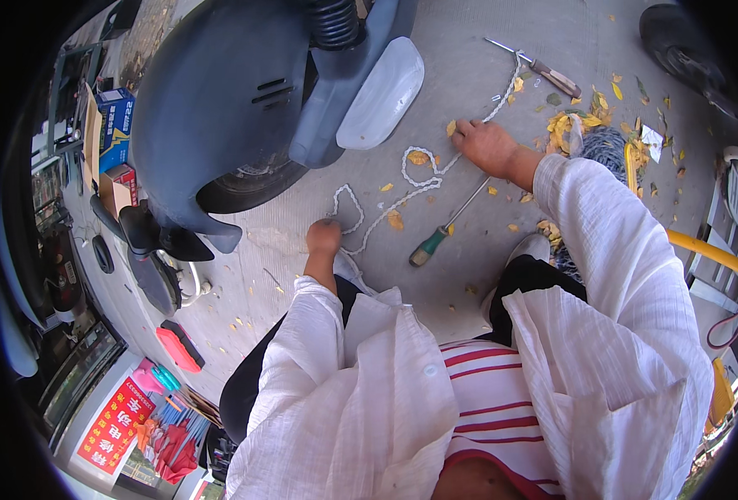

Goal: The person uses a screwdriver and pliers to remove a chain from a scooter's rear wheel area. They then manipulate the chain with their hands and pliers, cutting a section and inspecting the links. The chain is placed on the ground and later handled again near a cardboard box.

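Note:
A white twisted rope (392,207) winds in loops over the grey ground. My left hand (325,238) is closed at its near left loop, fingers pinched together where the rope meets them. Farther right, my right hand (489,143) grips the same rope low over the ground. Beyond that hand the rope runs up to a brown-handled screwdriver (556,77), crossing its shaft. A green-handled screwdriver (429,247) lies between my hands, its shaft pointing toward my right wrist. The grey scooter (227,100), with its wheel (256,185), stands beyond my left hand.
Yellow leaves (562,132) and a grey fibrous bundle (604,150) lie at the right. A yellow bar (710,255) sits beside my right arm. Another tyre (687,58) is at the far right. A red brush-like block (180,347) and a blue box (117,132) are at the left.

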Action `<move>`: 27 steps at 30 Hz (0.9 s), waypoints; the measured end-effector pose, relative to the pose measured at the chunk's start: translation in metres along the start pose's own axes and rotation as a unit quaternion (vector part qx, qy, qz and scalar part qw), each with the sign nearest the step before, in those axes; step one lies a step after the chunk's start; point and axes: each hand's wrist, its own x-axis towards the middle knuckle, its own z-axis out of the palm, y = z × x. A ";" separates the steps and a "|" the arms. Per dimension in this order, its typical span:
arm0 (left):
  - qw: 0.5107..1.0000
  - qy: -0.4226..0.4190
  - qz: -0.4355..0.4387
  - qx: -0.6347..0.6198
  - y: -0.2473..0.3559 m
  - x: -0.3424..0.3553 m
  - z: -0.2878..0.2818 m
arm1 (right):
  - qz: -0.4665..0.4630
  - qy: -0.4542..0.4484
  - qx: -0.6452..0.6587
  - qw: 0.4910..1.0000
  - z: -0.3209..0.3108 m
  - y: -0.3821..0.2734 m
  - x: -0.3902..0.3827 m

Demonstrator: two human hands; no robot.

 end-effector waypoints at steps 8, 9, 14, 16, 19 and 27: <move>0.810 0.061 -0.315 -0.490 0.025 0.012 0.016 | -0.090 0.081 -0.030 0.992 -0.012 0.003 -0.006; 0.802 0.075 -0.321 -0.498 0.027 0.013 0.016 | -0.103 0.079 -0.039 0.991 -0.019 0.000 -0.009; 0.830 0.112 -0.237 -0.492 0.055 0.008 0.006 | -0.164 0.100 -0.003 0.981 -0.058 -0.025 -0.059; 0.808 0.150 -0.096 -0.562 0.052 0.014 0.012 | -0.190 0.112 0.036 0.975 -0.074 -0.048 -0.080; 0.762 0.025 0.048 -0.646 0.096 0.001 0.001 | -0.221 0.049 0.072 0.971 -0.065 -0.075 -0.115; 0.798 -0.223 0.251 -0.500 0.198 -0.082 -0.033 | -0.098 -0.081 0.245 0.961 -0.031 -0.052 -0.119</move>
